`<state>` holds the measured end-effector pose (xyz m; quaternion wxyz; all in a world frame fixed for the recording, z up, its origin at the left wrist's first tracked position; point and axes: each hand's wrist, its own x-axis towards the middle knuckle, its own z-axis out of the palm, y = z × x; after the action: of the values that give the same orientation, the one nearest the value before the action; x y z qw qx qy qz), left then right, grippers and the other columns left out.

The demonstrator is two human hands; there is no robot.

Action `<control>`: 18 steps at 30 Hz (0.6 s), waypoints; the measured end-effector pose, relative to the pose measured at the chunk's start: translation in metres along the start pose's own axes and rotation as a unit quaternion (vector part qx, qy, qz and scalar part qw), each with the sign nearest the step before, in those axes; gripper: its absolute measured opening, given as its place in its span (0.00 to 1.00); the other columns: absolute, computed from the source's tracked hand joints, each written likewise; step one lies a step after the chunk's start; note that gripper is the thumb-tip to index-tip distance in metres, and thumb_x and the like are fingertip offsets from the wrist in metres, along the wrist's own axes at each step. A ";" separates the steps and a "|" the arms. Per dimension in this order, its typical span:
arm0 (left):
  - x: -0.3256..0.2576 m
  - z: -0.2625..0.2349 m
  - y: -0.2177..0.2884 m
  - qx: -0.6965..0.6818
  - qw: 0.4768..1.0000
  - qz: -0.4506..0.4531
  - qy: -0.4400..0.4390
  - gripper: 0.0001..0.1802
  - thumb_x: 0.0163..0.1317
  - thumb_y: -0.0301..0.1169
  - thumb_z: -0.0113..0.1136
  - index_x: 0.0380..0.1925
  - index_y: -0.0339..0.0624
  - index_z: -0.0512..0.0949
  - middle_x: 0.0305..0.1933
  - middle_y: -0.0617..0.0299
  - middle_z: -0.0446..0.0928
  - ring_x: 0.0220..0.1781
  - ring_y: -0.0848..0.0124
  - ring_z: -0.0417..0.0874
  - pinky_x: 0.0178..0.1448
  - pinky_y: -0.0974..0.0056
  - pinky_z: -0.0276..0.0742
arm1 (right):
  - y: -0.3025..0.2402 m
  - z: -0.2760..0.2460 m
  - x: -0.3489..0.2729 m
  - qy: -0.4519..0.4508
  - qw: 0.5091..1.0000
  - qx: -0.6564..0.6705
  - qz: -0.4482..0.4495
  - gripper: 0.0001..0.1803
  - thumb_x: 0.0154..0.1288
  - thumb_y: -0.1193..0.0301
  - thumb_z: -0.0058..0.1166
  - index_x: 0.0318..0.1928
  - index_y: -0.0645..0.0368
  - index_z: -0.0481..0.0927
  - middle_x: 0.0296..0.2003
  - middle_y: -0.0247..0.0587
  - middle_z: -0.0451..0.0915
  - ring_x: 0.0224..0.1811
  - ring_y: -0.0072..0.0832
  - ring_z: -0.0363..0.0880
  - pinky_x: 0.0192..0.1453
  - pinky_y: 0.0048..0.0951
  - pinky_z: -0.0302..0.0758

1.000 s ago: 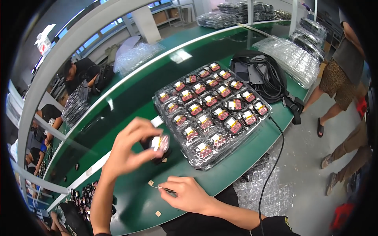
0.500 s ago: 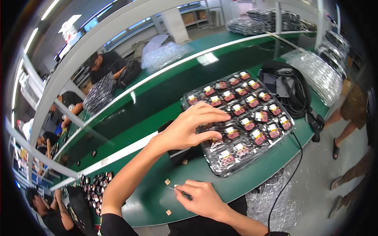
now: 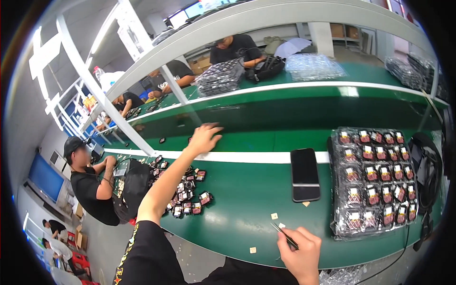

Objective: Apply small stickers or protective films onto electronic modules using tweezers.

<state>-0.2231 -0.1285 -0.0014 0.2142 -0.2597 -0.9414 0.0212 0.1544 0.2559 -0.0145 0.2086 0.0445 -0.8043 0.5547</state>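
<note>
- The right hand (image 3: 302, 251) is closed in a pinch on thin tweezers (image 3: 287, 234), which slope toward the upper left; this light hold, close to the points, should give good control.
- Near the tweezer points lie small pale squares (image 3: 274, 216) on the green table (image 3: 237, 209); the points are best kept low and a little apart from them, so that no square is pushed away by accident.
- The left hand (image 3: 204, 140) is reached far forward, over the green strip behind the white rail (image 3: 266, 157). Its fingers are spread and loosely open, and nothing is seen between them; the underside is hidden, and the hand is blurred.
- Below this forearm is a loose pile of small dark packs (image 3: 183, 195); the person would do well to keep the arm lifted, because a sleeve could drag them.
- Right of the pile, well apart, a dark phone (image 3: 305, 173) lies flat, just beside the clear tray (image 3: 337, 199).
- The tray bears similar packs in rows; a careful hand should pass around the phone and not lean upon the tray's edge.
</note>
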 end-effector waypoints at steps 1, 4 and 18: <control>-0.014 0.003 -0.028 0.019 0.998 -0.062 -0.026 0.21 0.77 0.42 0.64 0.66 0.52 0.87 0.68 0.54 0.85 0.71 0.48 0.83 0.76 0.43 0.78 | 0.001 0.001 -0.001 0.007 1.000 -0.010 0.003 0.07 0.64 0.80 0.73 0.43 0.66 0.94 0.24 0.37 0.81 0.19 0.20 0.75 0.22 0.26 0.65; -0.043 -0.004 -0.074 -0.002 0.977 -0.193 -0.089 0.20 0.78 0.43 0.62 0.65 0.53 0.87 0.65 0.52 0.85 0.68 0.46 0.85 0.72 0.42 0.81 | -0.015 -0.012 0.004 -0.028 0.999 0.006 0.016 0.06 0.70 0.77 0.69 0.43 0.67 0.92 0.27 0.44 0.80 0.24 0.31 0.79 0.31 0.33 0.75; -0.072 -0.095 0.176 -0.330 0.917 0.176 -0.135 0.30 0.75 0.31 0.66 0.75 0.42 0.75 0.67 0.49 0.81 0.69 0.49 0.83 0.71 0.48 0.82 | -0.013 -0.007 0.015 -0.041 0.995 -0.093 0.019 0.05 0.74 0.78 0.70 0.47 0.66 0.92 0.28 0.40 0.82 0.24 0.22 0.76 0.28 0.29 0.70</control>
<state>-0.0438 -0.0190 0.0300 -0.0204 -0.4716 -0.8540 -0.2186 0.1467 0.2596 0.0052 0.1678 0.0319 -0.8610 0.4791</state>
